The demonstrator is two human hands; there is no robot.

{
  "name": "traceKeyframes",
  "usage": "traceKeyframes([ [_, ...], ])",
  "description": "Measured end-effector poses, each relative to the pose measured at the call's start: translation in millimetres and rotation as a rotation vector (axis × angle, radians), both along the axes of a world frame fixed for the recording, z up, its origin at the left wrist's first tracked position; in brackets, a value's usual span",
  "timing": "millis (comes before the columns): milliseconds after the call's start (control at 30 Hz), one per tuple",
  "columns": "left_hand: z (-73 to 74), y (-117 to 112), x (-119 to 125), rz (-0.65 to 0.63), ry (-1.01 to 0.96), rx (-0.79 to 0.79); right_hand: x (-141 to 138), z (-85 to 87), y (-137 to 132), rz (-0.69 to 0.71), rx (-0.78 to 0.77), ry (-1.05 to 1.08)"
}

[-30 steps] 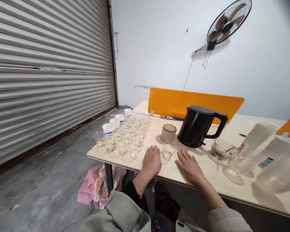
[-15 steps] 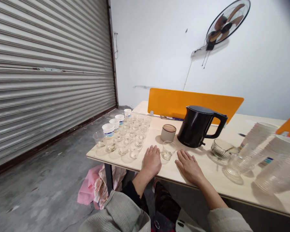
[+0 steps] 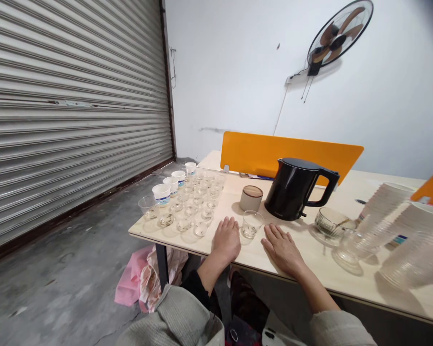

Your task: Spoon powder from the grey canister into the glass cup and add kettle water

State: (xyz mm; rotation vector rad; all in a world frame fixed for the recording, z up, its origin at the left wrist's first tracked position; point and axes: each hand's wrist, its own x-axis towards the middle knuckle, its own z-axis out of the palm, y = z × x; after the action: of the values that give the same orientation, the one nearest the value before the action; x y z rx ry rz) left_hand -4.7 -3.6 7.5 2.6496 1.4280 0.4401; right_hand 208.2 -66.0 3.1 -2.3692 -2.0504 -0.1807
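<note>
My left hand [image 3: 226,240] rests palm down on the wooden table [image 3: 310,259], fingers stretched out and holding nothing. My right hand [image 3: 282,248] lies flat there too, fingers extended. Between them stands a clear plastic cup [image 3: 252,225] with a little of something at its bottom; neither hand appears to grip it. Just behind the cup is a grey canister [image 3: 251,198] with a wooden lid. A black electric kettle [image 3: 292,190] stands beyond my right hand, its handle pointing right. Left of my left hand, many clear cups [image 3: 184,223] stand in rows.
Several white paper cups [image 3: 162,193] line the table's left edge. A ribbed glass bowl [image 3: 332,221] and stacks of clear cups [image 3: 414,254] occupy the right side. An orange divider [image 3: 267,154] crosses behind the kettle. Pink cloth or bags [image 3: 133,278] lie under the left end.
</note>
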Motion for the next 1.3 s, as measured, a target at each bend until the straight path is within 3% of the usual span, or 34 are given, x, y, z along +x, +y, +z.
traceKeyframes([
  [1300,-3.3,1.9,1.1,0.003,-0.017,0.003,-0.7,1.3,0.2,0.002,0.002,-0.003],
])
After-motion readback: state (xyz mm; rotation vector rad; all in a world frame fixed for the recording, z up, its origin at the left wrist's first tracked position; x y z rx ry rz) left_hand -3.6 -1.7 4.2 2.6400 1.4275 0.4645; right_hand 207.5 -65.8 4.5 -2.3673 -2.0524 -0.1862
